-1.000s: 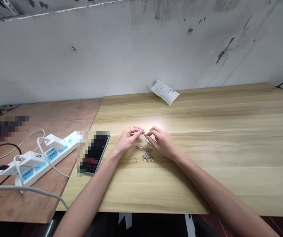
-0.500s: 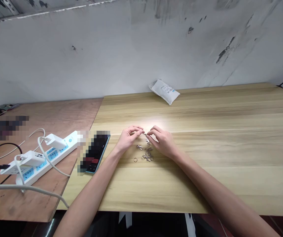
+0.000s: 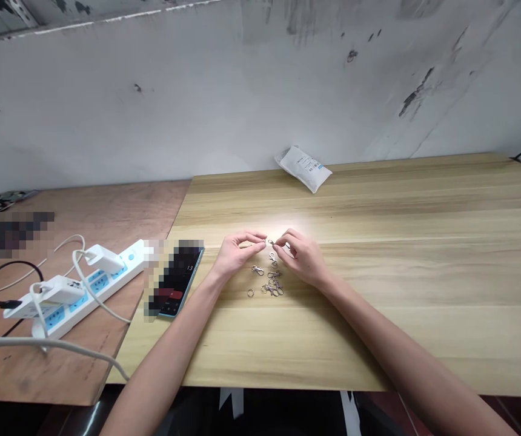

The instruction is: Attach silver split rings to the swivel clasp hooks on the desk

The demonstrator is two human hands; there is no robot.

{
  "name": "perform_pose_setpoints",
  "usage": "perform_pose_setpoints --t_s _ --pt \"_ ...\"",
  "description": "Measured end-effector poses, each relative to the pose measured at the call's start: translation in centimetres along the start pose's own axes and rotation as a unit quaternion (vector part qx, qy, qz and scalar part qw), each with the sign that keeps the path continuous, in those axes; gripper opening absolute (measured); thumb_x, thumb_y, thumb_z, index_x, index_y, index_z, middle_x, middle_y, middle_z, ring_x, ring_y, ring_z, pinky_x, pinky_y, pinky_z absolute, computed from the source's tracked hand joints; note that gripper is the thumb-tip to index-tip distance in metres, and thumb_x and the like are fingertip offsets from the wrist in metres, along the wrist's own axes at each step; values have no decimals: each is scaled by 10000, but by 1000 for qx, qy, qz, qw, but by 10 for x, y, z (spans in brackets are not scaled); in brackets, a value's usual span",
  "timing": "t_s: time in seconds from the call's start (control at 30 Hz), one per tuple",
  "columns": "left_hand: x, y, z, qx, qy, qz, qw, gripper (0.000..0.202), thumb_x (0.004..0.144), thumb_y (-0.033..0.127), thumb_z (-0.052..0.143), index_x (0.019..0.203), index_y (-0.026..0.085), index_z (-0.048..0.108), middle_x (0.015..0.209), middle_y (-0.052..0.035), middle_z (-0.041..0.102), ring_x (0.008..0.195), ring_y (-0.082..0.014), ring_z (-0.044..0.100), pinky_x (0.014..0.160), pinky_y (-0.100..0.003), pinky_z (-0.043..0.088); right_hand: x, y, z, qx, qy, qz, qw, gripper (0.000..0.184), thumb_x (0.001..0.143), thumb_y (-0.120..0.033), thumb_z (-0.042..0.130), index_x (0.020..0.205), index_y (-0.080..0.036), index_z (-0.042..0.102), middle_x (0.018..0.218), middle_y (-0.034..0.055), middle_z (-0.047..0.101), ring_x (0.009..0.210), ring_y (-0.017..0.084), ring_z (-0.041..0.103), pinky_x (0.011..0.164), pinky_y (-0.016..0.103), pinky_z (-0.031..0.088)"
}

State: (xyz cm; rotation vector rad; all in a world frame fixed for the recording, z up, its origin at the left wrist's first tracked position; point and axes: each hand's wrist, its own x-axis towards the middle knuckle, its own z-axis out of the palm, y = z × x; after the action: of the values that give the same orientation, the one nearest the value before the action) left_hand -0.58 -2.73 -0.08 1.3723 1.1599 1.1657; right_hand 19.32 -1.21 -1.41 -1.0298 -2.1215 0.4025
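Observation:
My left hand (image 3: 237, 252) is closed in a pinch, and whatever lies between its fingertips is too small to make out. Facing it closely, my right hand (image 3: 303, 257) pinches a metal swivel clasp (image 3: 271, 242), whose looped end points toward the left fingertips; the rest of it is mostly hidden by the fingers. Just below the hands lie a loose silver clasp (image 3: 273, 259) and another clasp (image 3: 257, 270). Nearer to me is a small pile of clasps and rings (image 3: 273, 288), with a single metal ring (image 3: 250, 293) to its left.
A phone (image 3: 179, 281), partly blurred out, lies left of my left forearm. On the brown board (image 3: 142, 206) sits a white power strip (image 3: 99, 287) with chargers and cables. A white packet (image 3: 306, 168) rests at the table's back edge (image 3: 378, 165) by the wall.
The fingertips of both hands have drawn slightly apart, and a small gap now shows between the clasp in my right hand and my left fingers. The pieces on the table lie as before.

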Motion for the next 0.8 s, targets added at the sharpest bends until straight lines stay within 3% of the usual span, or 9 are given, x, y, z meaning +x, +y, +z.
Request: perform_pose_setpoints --t_s 0.17,0.8 --pt "1 -2 0 -10 32 -11 999 239 684 359 805 797 160 736 916 -91 747 906 -221 684 922 -394 498 -1 1 3 2 -10 -16 1000 166 920 -288 526 830 -187 624 846 31 632 520 93 417 551 248 340" --pt "1 -4 0 31 10 34 999 210 762 367 731 820 167 710 963 -83 715 957 -213 653 935 -369 479 0 -3 1 48 -11 -10 999 195 930 -295 515 805 -187 619 816 29 628 529 92 444 552 247 356"
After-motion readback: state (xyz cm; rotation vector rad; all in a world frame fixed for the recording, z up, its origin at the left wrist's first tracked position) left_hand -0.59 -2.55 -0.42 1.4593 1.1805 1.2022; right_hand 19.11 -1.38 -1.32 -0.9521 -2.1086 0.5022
